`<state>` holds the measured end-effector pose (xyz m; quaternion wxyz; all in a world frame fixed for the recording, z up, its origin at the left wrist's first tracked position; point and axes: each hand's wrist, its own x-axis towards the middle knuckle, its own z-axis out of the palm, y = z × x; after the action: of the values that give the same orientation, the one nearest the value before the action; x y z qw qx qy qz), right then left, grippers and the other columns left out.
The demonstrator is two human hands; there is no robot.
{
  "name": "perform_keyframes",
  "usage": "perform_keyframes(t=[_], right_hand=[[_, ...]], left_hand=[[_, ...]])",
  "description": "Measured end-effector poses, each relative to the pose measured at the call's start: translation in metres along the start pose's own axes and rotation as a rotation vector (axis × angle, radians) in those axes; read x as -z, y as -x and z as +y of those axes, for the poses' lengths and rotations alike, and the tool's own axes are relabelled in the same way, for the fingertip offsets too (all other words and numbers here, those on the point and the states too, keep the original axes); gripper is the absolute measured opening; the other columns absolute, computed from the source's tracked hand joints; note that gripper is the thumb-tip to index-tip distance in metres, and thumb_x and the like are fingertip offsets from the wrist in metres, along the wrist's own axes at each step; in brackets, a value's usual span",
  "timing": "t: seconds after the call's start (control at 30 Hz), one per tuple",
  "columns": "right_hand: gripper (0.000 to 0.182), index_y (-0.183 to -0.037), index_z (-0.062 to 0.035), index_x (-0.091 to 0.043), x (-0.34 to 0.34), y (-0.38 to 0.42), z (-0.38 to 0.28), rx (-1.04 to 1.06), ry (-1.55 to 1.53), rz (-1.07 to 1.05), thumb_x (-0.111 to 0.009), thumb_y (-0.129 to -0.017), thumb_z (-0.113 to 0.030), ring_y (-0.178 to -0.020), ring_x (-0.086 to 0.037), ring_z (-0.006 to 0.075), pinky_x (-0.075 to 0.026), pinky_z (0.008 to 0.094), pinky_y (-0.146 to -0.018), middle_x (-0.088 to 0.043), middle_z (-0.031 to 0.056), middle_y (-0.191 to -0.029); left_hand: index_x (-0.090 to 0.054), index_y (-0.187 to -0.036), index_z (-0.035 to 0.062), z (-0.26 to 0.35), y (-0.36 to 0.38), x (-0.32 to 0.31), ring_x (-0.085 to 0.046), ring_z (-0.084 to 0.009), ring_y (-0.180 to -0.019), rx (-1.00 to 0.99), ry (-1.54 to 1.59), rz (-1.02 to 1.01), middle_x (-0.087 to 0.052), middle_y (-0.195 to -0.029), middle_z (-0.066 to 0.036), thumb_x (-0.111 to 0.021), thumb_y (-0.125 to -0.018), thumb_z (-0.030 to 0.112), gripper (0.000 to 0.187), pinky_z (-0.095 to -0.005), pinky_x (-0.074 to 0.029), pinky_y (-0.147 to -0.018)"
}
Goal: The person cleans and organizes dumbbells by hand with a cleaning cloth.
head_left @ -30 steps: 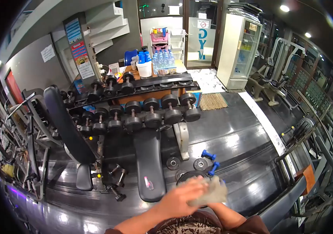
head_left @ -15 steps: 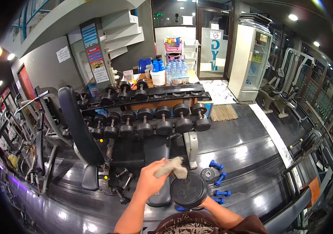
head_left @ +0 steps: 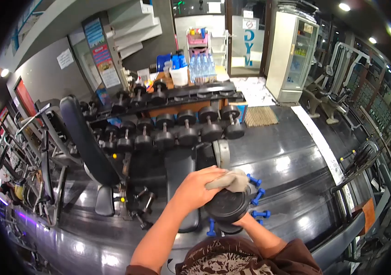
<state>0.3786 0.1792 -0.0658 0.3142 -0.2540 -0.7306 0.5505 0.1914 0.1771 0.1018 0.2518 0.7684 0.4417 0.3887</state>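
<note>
A grey cloth [head_left: 236, 180] is in my left hand [head_left: 198, 187], whose fingers are wrapped over it. The cloth lies against the upper edge of a large black dumbbell [head_left: 226, 205], just in front of my body. My right hand [head_left: 242, 221] grips this dumbbell from the lower right, its fingers mostly hidden behind the round end. One end of the dumbbell faces up, and the other shows partly beneath it.
Ahead stands a rack of black dumbbells [head_left: 164, 133], with a padded bench [head_left: 180, 176] before it. Blue dumbbells [head_left: 258, 197] lie on the floor at right. A tall upright bench [head_left: 88, 140] is at left, a fridge [head_left: 290, 57] at the back right.
My left hand and the cloth have moved right and up, across the dumbbell's top edge. The dumbbell has tilted, showing its lower end. The view has shifted slightly downward.
</note>
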Motion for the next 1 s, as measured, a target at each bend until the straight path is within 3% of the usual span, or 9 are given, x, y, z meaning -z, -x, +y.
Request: perform_keyframes(t=[0.1,0.3,0.4,0.47,0.53,0.7,0.9,1.0], right_hand=[[0.052,-0.132,-0.007,-0.052,0.014,0.001,-0.017,0.083,-0.073,0.233,-0.071,-0.086,-0.023,-0.128,-0.047,0.0241,-0.036,0.0395,-0.11,-0.051,0.0116,-0.137],[0.053,-0.132,-0.0073,-0.053,0.076,0.0,-0.018,0.085,-0.023,0.294,-0.071,-0.086,-0.024,-0.129,-0.047,0.0248,-0.035,0.0399,-0.11,-0.051,0.0119,-0.137],[0.053,-0.132,-0.0074,-0.053,0.099,0.004,-0.01,0.062,0.019,0.306,-0.071,-0.085,-0.025,-0.129,-0.047,0.0251,-0.035,0.0401,-0.11,-0.051,0.012,-0.137],[0.053,-0.133,-0.0075,-0.053,0.111,0.006,-0.001,0.048,0.044,0.303,-0.071,-0.085,-0.025,-0.129,-0.046,0.0254,-0.035,0.0403,-0.111,-0.051,0.0121,-0.137],[0.054,-0.133,-0.0076,-0.053,0.121,0.008,0.007,0.031,0.055,0.282,-0.071,-0.085,-0.025,-0.129,-0.046,0.0256,-0.034,0.0404,-0.111,-0.051,0.0122,-0.138],[0.054,-0.133,-0.0078,-0.053,0.148,0.011,0.028,-0.019,0.125,0.233,-0.071,-0.085,-0.027,-0.13,-0.046,0.0262,-0.034,0.0408,-0.111,-0.051,0.0124,-0.138],[0.055,-0.133,-0.0081,-0.053,0.177,0.032,0.034,-0.101,0.309,0.035,-0.071,-0.084,-0.028,-0.13,-0.045,0.0269,-0.033,0.0412,-0.111,-0.051,0.0127,-0.138],[0.056,-0.133,-0.0082,-0.053,0.184,0.044,0.032,-0.2,0.422,-0.123,-0.071,-0.084,-0.028,-0.13,-0.045,0.0273,-0.032,0.0414,-0.111,-0.052,0.0128,-0.138]], left_hand=[[-0.065,-0.121,0.0058,0.011,-0.007,-0.026,-0.05,-0.0347,-0.129,-0.166,-0.047,-0.175,-0.061,-0.13,-0.012,-0.072,-0.072,0.003,0.05,-0.0424,-0.04,-0.109],[-0.069,-0.118,0.0114,0.039,-0.034,-0.063,-0.047,-0.033,-0.132,-0.316,-0.072,-0.221,-0.06,-0.133,-0.005,-0.073,-0.073,0.012,0.044,-0.0443,-0.037,-0.111],[-0.069,-0.117,0.0109,0.022,-0.062,-0.079,-0.047,-0.0327,-0.133,-0.326,-0.104,-0.185,-0.06,-0.133,-0.005,-0.073,-0.074,0.012,0.043,-0.0436,-0.036,-0.111],[-0.07,-0.116,0.0092,0.007,-0.083,-0.09,-0.045,-0.033,-0.134,-0.22,-0.012,-0.179,-0.06,-0.133,-0.007,-0.072,-0.074,0.01,0.042,-0.0456,-0.034,-0.113],[-0.07,-0.115,0.0079,-0.008,-0.101,-0.1,-0.044,-0.0335,-0.135,-0.05,0.139,-0.174,-0.06,-0.132,-0.009,-0.072,-0.074,0.01,0.041,-0.0467,-0.032,-0.113],[-0.062,-0.125,0.0071,0.021,-0.09,-0.14,-0.039,-0.0342,-0.139,-0.153,-0.035,-0.151,-0.054,-0.139,-0.01,-0.072,-0.073,0.012,0.053,-0.0552,-0.03,-0.113],[-0.066,-0.121,0.009,0.05,-0.066,-0.153,-0.048,-0.0371,-0.129,-0.092,-0.074,-0.009,-0.057,-0.134,-0.011,-0.075,-0.077,0.021,0.047,-0.0523,-0.039,-0.103],[-0.069,-0.115,0.0087,0.016,-0.063,-0.164,-0.052,-0.0383,-0.124,-0.156,-0.038,0.068,-0.061,-0.128,-0.012,-0.075,-0.078,0.019,0.038,-0.0515,-0.043,-0.099]])
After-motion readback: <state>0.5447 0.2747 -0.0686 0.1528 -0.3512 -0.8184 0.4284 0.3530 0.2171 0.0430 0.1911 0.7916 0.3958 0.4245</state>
